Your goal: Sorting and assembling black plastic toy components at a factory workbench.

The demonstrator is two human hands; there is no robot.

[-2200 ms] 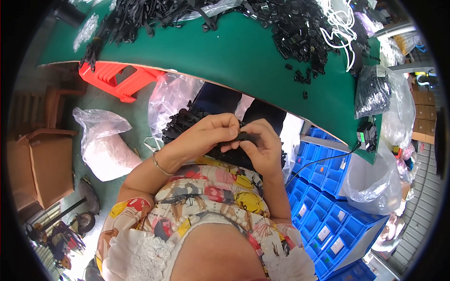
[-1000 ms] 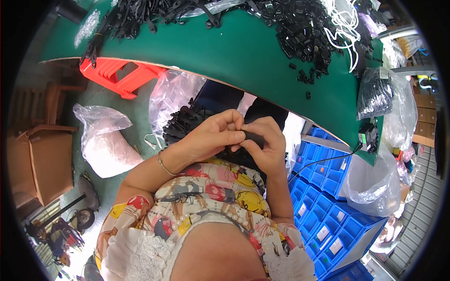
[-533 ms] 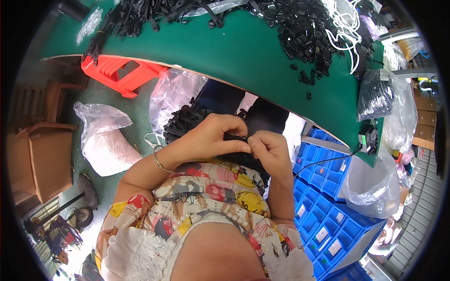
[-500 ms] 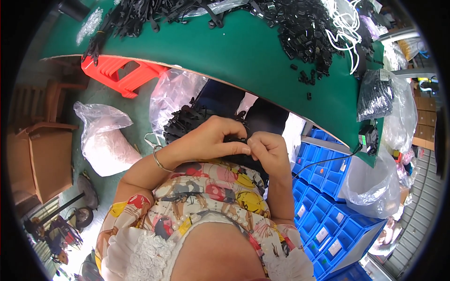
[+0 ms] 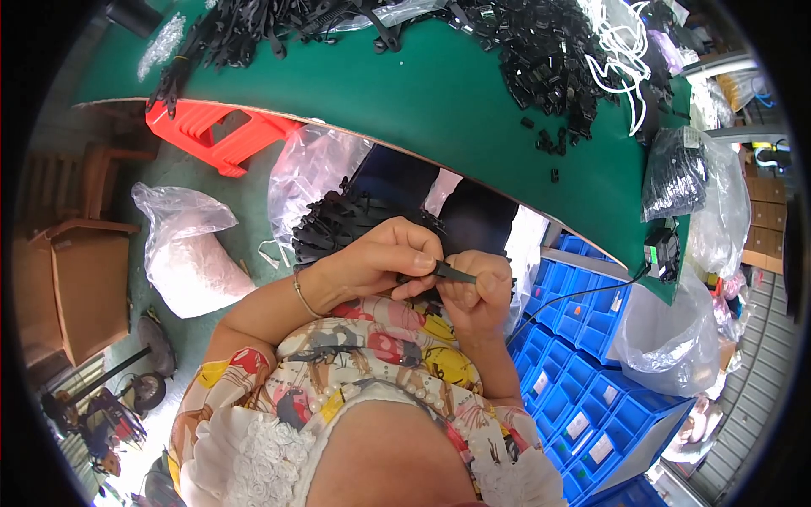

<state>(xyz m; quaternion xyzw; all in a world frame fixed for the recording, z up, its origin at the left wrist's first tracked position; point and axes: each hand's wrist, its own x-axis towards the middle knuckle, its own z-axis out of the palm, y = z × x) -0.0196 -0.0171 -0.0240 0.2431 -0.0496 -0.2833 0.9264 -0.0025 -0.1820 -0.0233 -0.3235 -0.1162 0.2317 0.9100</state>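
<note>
Black strip [image 5: 456, 272] now flatter between fingers [image 5: 422, 260]

Green table [image 5: 439, 93] arcs across the top of the frame, its far side piled with black plastic parts [image 5: 541, 42] and a tangle of white cord [image 5: 621, 42]. Red plastic stool [image 5: 215, 131] sits under the table edge at upper left. Grey-green floor [image 5: 253, 203] below it, with a clear plastic bag [image 5: 182, 253] of white stuff at left. Wooden chair [image 5: 76, 279] at far left. Blue bins [image 5: 591, 397] stacked at lower right. More clear bags [image 5: 676, 338] at right edge. Bright, even light.
</note>
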